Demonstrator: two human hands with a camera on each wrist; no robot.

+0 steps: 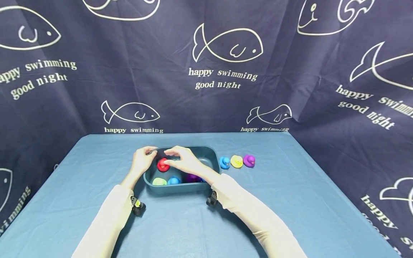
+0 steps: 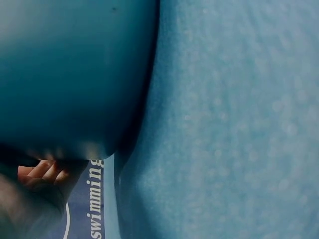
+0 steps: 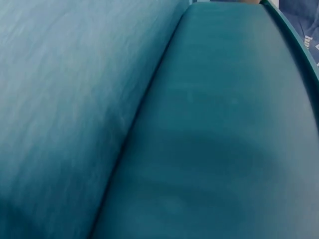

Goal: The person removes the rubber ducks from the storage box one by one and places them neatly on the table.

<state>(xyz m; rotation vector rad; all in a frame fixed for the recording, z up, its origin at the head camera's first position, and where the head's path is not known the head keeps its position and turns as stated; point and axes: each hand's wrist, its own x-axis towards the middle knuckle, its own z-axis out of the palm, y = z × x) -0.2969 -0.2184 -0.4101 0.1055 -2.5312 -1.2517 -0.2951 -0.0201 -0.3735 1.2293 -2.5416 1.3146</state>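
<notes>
Navy fish-print cloth (image 1: 206, 104) hangs behind a blue-covered desk (image 1: 200, 229), and everything here is placed by the teal tub (image 1: 180, 189). At the tub's far left corner, the left hand (image 1: 143, 159) has its grip closed on the rim. Inside, along the near wall, sits a pale green toy (image 1: 159, 181); behind it, toward the tub's left end, lies the red duck (image 1: 161, 167). Next along the near wall comes a blue toy (image 1: 174, 180). Above the tub's inside reaches the right hand (image 1: 184, 162), grip parted, thumb overlapping the red duck (whether it touches, I cannot tell). A purple toy (image 1: 192, 178) lies by the near wall under that forearm. Past the tub's right end stand a blue duck (image 1: 224, 162), a yellow duck (image 1: 237, 161) and a purple duck (image 1: 249, 161). The red duck probably handles light, slightly squashy and a bit slick, hard to break; a gentle pinch around its body should suit best.
</notes>
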